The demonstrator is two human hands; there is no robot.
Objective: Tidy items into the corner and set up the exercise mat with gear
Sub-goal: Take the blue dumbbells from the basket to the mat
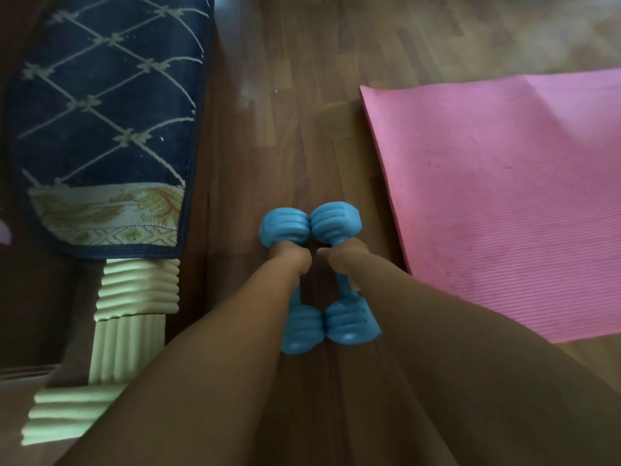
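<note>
Two blue dumbbells lie side by side, their heads touching, over the wooden floor in the middle of the head view. My left hand grips the handle of the left dumbbell. My right hand grips the handle of the right dumbbell. The pink exercise mat lies flat on the floor just to the right of them, its near left edge a short way from my right hand. Both handles are mostly hidden by my fingers.
A dark blue patterned rug is folded over at the left. A pale green ribbed foam strip sticks out from under it toward the bottom left. Bare wooden floor runs between rug and mat.
</note>
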